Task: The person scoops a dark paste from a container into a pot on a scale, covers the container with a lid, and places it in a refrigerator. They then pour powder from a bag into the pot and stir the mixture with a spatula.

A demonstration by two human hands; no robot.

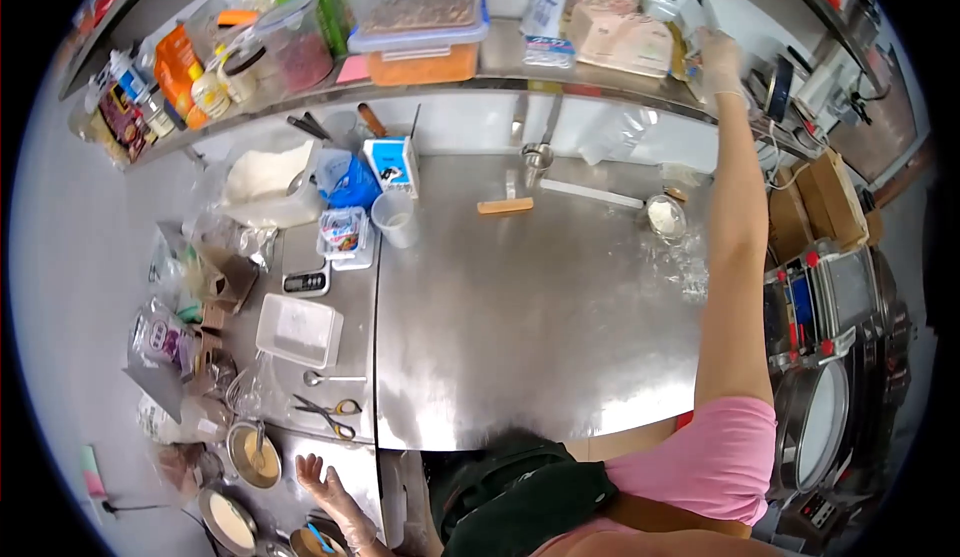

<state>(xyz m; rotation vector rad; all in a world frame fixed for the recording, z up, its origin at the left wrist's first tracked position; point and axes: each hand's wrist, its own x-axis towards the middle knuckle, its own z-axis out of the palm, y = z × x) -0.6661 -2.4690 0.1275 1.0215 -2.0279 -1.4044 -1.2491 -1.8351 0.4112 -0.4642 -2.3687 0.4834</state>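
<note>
My right hand [718, 62], in a clear glove, reaches up to the right end of the upper shelf, at a small packet [690, 52] beside the pink and white bags [625, 37]. Its fingers are partly hidden, and what they hold is hard to make out. At the lower left, my left hand [330, 492], also gloved, hovers over the counter with its fingers apart and nothing in them. Near it are a metal bowl of tan contents [254, 455], a bowl of pale mixture [232, 519] and the scissors [328, 415].
The steel table [540, 327] carries a wooden-edged scraper [505, 206], a white strip [590, 193] and a small bowl of powder [665, 217]. On the left are a scale [306, 282], a white tub [300, 329] and a flour container [270, 182]. Sieves [812, 427] stand at right.
</note>
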